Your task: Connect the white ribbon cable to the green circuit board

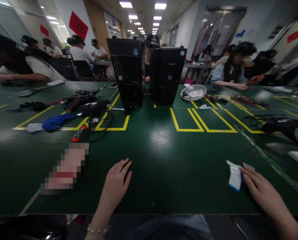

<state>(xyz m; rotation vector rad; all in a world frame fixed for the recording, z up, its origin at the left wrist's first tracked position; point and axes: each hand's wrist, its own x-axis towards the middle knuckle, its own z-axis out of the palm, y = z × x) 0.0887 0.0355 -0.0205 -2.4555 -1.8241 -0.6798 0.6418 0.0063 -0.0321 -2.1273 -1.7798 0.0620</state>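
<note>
My left hand [116,185] lies flat on the dark green table [164,166], fingers stretched out and holding nothing. My right hand [260,190] rests on the table at the lower right, its fingertips touching a small white paper slip with a blue edge [235,177]. The fingers look extended rather than closed round the slip. Two black computer tower cases [127,71] [167,75] stand upright at the middle of the table, well beyond both hands.
A red-handled screwdriver [79,134], black cables [99,123], a blue glove [56,121] and a black device [92,107] lie left. A white fan grille [194,92] sits far right of the towers. Yellow tape boxes [189,121] mark the table. People sit around.
</note>
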